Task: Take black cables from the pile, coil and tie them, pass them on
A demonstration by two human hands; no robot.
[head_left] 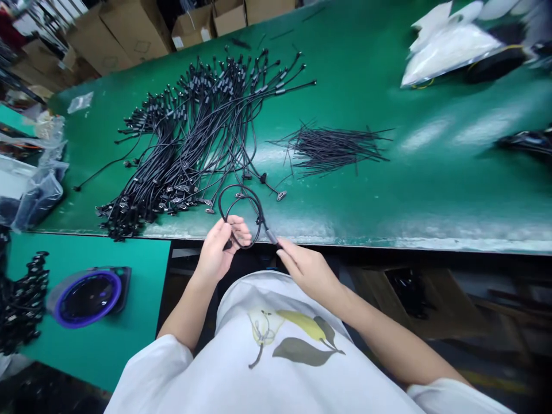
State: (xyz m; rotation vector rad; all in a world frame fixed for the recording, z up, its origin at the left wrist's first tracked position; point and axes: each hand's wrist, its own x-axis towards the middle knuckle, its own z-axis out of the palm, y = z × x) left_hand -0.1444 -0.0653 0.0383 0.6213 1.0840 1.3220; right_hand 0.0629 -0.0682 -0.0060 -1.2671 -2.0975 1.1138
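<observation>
A black cable [260, 202], bent into a loose coil, is held between my two hands over the table's near edge. My left hand [224, 238] is closed around the left side of the loops, thumb against the fingers. On the other side my right hand [308, 267] pinches the cable's end beside a grey sleeve [271, 236]. Just beyond the coil lies a big heap of black cables [194, 135] with metal connectors at their near ends. Right of that heap is a pile of thin black ties [338, 149].
The green table [431, 201] carries a clear plastic bag [452, 49] with white contents at the far right. Cardboard boxes [133, 34] line the back edge. A lower green surface at left holds a purple-rimmed container [88, 299] and more black parts [28, 305].
</observation>
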